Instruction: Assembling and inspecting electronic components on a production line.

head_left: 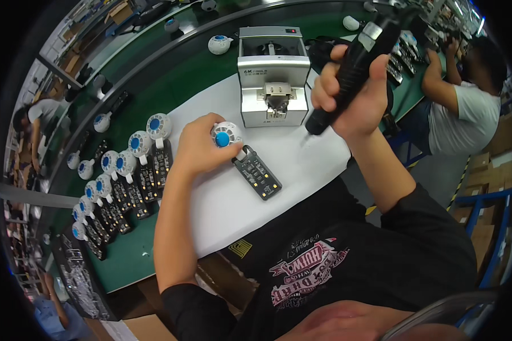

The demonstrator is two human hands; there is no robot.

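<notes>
Two hands are working: left hand (pixel 202 149) fingers are clamping the white round part (pixel 226 135) with its black circuit board (pixel 258 172), pinning it to the white mat (pixel 279 170) at centre. Right hand (pixel 352 94) is gripping a black electric screwdriver (pixel 355 68) tight, tip hovering. Board's looking light, stiff, fragile; holding the round housing seems safest. Grey screw dispenser (pixel 273 77) is sitting farther back; contents unclear.
</notes>
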